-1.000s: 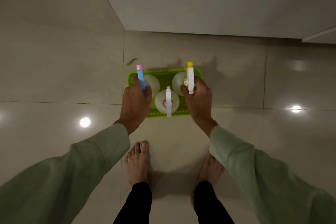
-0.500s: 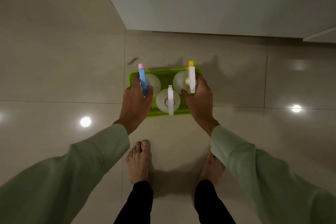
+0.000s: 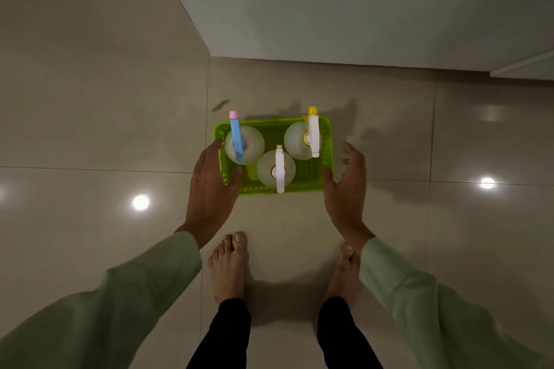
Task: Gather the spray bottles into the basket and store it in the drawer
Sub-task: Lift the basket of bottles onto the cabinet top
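A lime green basket [image 3: 269, 190] stands on the tiled floor in front of my feet. Three clear spray bottles stand upright in it: one with a blue trigger and pink nozzle [image 3: 253, 141] at the back left, one with a white trigger and yellow nozzle [image 3: 296, 138] at the back right, and one with an all-white trigger [image 3: 269, 172] at the front middle. My left hand [image 3: 209, 189] straddles the basket's left wall, fingers outside and thumb over the rim, spread apart. My right hand [image 3: 346, 189] is spread beside the right wall, with its thumb near the rim.
A white cabinet front [image 3: 329, 9] rises just behind the basket, with a pale ledge [image 3: 524, 67] at the far right. My bare feet [image 3: 229, 266] stand close to the basket's near side. A small dark mark [image 3: 221, 105] lies on the tile at the back left.
Both hands have come off the blue and yellow bottle tops and moved outward to the basket's sides, fingers now spread. The basket and bottles stay in place.
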Tool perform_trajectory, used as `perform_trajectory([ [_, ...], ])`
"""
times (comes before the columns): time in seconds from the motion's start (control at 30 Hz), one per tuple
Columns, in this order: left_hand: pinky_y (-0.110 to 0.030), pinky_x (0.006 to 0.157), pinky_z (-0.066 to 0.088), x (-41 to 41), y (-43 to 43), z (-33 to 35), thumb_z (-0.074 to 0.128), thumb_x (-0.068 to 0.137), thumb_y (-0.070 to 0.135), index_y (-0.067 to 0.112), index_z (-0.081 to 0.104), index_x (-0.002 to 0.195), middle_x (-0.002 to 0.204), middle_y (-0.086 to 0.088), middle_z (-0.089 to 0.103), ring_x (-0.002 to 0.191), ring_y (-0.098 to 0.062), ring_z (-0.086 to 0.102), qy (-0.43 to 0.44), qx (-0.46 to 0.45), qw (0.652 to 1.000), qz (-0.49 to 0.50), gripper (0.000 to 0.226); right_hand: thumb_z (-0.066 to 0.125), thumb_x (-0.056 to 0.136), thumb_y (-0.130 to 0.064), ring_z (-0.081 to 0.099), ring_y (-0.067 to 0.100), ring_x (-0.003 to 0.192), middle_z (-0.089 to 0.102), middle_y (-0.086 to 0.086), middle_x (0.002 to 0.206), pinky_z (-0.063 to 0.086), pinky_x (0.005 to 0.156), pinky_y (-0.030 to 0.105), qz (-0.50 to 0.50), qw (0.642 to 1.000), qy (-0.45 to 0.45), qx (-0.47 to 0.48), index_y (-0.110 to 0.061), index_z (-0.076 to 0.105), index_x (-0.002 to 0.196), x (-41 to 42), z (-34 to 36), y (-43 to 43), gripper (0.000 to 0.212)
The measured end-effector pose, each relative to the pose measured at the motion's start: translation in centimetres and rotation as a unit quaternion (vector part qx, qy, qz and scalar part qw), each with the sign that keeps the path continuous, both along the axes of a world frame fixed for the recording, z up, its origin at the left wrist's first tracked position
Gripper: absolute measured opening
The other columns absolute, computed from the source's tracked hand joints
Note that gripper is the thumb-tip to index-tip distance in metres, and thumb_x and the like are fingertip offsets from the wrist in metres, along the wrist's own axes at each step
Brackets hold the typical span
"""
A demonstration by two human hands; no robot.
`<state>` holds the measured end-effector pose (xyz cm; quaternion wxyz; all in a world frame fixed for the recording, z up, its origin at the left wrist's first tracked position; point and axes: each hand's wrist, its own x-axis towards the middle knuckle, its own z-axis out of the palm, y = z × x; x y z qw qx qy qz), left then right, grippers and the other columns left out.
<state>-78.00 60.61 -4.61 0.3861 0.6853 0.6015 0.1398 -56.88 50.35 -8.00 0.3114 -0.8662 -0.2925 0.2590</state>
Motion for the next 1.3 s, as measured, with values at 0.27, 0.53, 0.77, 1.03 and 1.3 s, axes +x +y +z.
perform_trajectory([
  [0.27, -0.046, 0.113, 0.034, -0.3, -1.0, -4.7, 0.061, 0.091, 0.015, 0.008, 0.024, 0.151, 0.153, -0.016, 0.034, 0.140, -0.035, 0.035, 0.083, -0.108, 0.987, 0.087, 0.071, 0.063, 0.095, -0.010, 0.058, 0.029, 0.121, 0.060, 0.015, 0.135, 0.047, 0.099, 0.037, -0.041, 0.988, 0.127, -0.072, -0.009, 0.042, 0.147, 1.1, -3.9, 0.3, 0.057],
  [0.53, -0.038, 0.071, 0.044, 0.6, -0.1, -7.9, 0.044, 0.083, -0.003, 0.015, 0.045, 0.133, 0.100, -0.013, 0.062, 0.098, -0.044, 0.058, 0.094, -0.142, 0.971, 0.166, 0.053, 0.043, 0.086, 0.011, 0.062, 0.034, 0.090, 0.066, 0.011, 0.097, 0.035, 0.070, 0.026, 0.014, 0.993, 0.083, -0.085, -0.003, 0.059, 0.123, 1.3, -6.7, 1.1, 0.043],
  [0.77, -0.037, 0.068, 0.039, 0.3, -0.4, -4.4, 0.045, 0.081, -0.005, 0.011, 0.051, 0.126, 0.092, -0.016, 0.065, 0.092, -0.043, 0.058, 0.099, -0.124, 0.978, 0.134, 0.049, 0.043, 0.083, 0.012, 0.052, 0.022, 0.075, 0.063, 0.002, 0.086, 0.033, 0.066, 0.026, 0.029, 0.994, 0.063, -0.083, -0.005, 0.060, 0.116, 1.6, -3.4, 0.1, 0.041],
  [1.03, -0.030, 0.056, 0.042, 1.5, -0.7, 7.7, 0.046, 0.081, -0.009, 0.015, 0.053, 0.125, 0.081, -0.002, 0.066, 0.064, -0.025, 0.058, 0.073, -0.097, 0.989, 0.090, 0.051, 0.045, 0.084, 0.014, 0.051, 0.002, 0.059, 0.052, -0.012, 0.069, 0.035, 0.052, 0.007, 0.048, 0.996, 0.060, -0.048, -0.003, 0.061, 0.108, 4.3, 9.2, -1.6, 0.034],
  [1.3, -0.044, 0.064, 0.058, 5.1, 0.1, 23.5, 0.047, 0.082, -0.012, 0.019, 0.052, 0.132, 0.104, -0.007, 0.070, 0.078, -0.027, 0.068, 0.031, -0.118, 0.988, 0.095, 0.060, 0.049, 0.087, 0.013, 0.053, 0.002, 0.055, 0.053, -0.008, 0.064, 0.037, 0.050, 0.016, 0.054, 0.996, 0.064, -0.017, -0.011, 0.064, 0.113, 9.5, 24.9, -1.3, 0.039],
])
